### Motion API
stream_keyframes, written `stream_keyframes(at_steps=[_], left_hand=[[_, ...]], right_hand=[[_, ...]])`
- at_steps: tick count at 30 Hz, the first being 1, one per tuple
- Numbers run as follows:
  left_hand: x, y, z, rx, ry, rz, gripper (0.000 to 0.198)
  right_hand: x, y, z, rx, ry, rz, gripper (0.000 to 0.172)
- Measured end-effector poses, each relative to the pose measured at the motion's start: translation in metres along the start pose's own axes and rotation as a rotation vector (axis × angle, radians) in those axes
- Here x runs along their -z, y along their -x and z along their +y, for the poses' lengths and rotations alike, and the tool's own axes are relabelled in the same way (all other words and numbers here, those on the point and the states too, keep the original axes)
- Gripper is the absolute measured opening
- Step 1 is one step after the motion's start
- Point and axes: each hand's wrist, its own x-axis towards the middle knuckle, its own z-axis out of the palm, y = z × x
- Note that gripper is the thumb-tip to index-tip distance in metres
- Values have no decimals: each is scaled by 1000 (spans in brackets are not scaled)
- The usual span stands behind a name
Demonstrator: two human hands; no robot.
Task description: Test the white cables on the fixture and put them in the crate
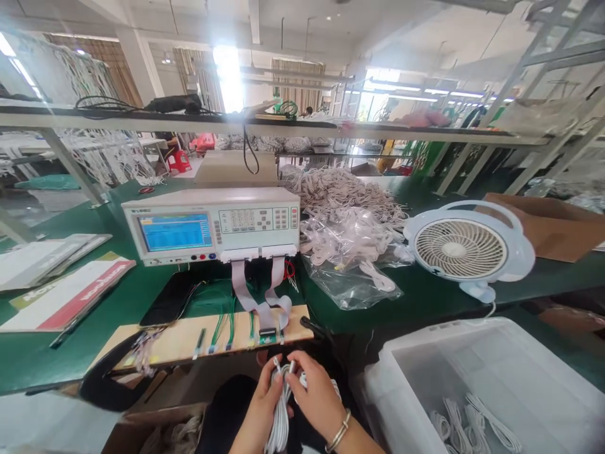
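Note:
Low in the middle of the head view, a coiled bundle of white cable (pixel 280 419) is held between both hands over the lap. My left hand (pixel 265 394) is closed round the bundle's left side, thumb near a cable end. My right hand (pixel 317 389) pinches the other cable end from the right, and more white cable shows behind its fingers. Just beyond the fingertips lies a wooden board (pixel 177 345) with small connectors and a green circuit piece. Grey ribbon cables (pixel 243 287) run from it up to a white cable tester (pixel 212 221) with a lit blue screen.
A plastic bag of white cables (pixel 345 239) and a large cable pile (pixel 350 189) lie behind. A fan (pixel 458 249) stands right, near a cardboard box (pixel 548 227). A white bin (pixel 397 378) holds several cable bundles; another carton (pixel 155 416) sits lower left. A shelf (pixel 302 128) crosses above.

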Motion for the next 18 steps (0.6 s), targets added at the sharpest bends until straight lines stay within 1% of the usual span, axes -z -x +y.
stream_keyframes(at_steps=[1,3,5,6,7,8,11,12,13,15,18], left_hand=[[1,-1,-2,20,24,19,65],[1,-2,-3,104,92,57,58],[0,0,-4,184,160,77,49],[0,1,-3,189,179,73,43],[0,1,-2,161,178,64,38],[0,2,-1,99,148,54,32],[5,2,8,-191,-62,57,22],[8,1,12,-250,-138,59,22],[11,1,17,-269,-199,55,22],[17,1,26,-217,-244,28,24],[23,1,37,-62,-158,-2,25]], right_hand=[[1,3,-1,17,1,0,24],[3,6,-3,43,-14,-6,23],[2,7,-1,24,-78,0,24],[2,6,0,-6,-135,3,24],[1,4,3,-44,-205,6,25],[1,1,5,-84,-280,12,26],[-1,-9,11,-192,-453,39,21],[-1,-12,12,-223,-485,44,19],[-2,-16,13,-248,-508,40,19],[-3,-22,13,-274,-527,14,20],[-5,-27,10,-247,-503,3,21]])
